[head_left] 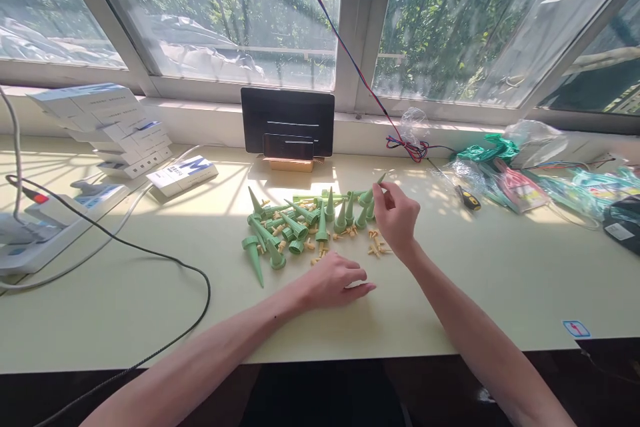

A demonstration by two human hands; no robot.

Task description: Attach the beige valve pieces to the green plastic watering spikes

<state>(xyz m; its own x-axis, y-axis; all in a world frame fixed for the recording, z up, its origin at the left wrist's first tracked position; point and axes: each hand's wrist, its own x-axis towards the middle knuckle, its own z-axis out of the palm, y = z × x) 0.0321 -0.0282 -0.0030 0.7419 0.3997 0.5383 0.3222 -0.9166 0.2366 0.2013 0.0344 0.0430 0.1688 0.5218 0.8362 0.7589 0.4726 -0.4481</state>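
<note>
Leaning at the closed fingertips of the right hand [399, 215], a tapered green plastic spike [369, 195] is seen (whether gripped cannot be told); beyond the parted, empty fingers of the left hand [334, 280], matching spikes [297, 225] are heaped.

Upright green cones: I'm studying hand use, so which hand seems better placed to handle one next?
Probably the right hand: its fingertips are beside upright green cones, while the left hand has its fingertips farther off.

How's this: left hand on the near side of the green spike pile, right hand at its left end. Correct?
No: in the head view, the right hand is at the right end of the green spike pile. Left hand as stated.
</note>
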